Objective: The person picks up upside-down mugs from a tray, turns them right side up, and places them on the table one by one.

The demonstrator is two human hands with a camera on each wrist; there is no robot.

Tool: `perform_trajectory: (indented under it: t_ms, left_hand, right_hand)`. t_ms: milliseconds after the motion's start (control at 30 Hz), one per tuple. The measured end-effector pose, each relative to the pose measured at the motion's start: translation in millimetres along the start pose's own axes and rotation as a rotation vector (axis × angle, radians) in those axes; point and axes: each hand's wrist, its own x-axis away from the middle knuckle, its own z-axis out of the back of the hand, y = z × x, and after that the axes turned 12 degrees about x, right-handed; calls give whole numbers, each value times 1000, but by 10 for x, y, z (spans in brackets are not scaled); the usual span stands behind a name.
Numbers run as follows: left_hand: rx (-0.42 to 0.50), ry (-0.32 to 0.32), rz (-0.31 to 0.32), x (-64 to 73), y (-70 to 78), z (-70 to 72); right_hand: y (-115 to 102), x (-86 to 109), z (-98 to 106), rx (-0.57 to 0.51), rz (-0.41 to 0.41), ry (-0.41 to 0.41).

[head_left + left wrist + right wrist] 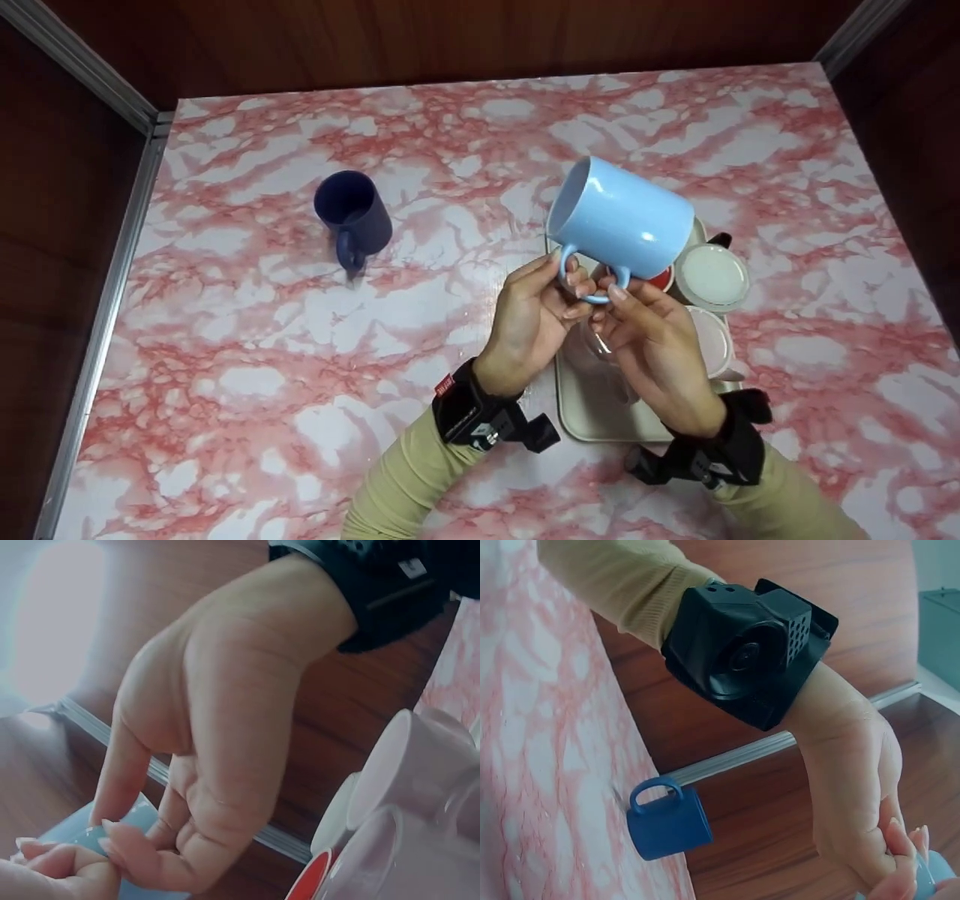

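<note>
A light blue mug (634, 214) is held up over the tray, tilted on its side with its mouth to the left and its handle toward the person. My left hand (529, 322) pinches the mouth-side part of that handle between thumb and fingers. At the handle's other end, near the base, my right hand (660, 345) grips with thumb and fingers. In the left wrist view, fingertips of both hands meet at the light blue mug (139, 810), most of which is hidden behind them.
A dark blue mug (371, 225) stands upright on the marbled table (262, 315), left of the hands. Under the hands lies a cream tray (592, 429) bearing several mugs, including a white one (712, 277) and one with a red inside (311, 877). Wooden panels (450, 37) enclose the table.
</note>
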Motion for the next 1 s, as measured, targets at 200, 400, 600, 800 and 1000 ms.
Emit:
perform_trajectory:
  t_ms: [200,400,600,800,1000]
  left_hand:
    - [-37,11,6,-14,9,32]
    - [-99,31,-7,-17,22,81]
    - [-165,47,-63,-10,25,132]
    - [-247,51,-122,-3,110,235]
    - [-316,113,-195,38,305,465]
  right_hand:
    - [-18,-13,-22,30,42,-7]
    - [-14,-39,0,73,98,-69]
    - [-7,-77,-27,124,212,-177]
    - [-35,-123,-101,249,255,-200]
    - [-115,-221,-202,410,228,-180]
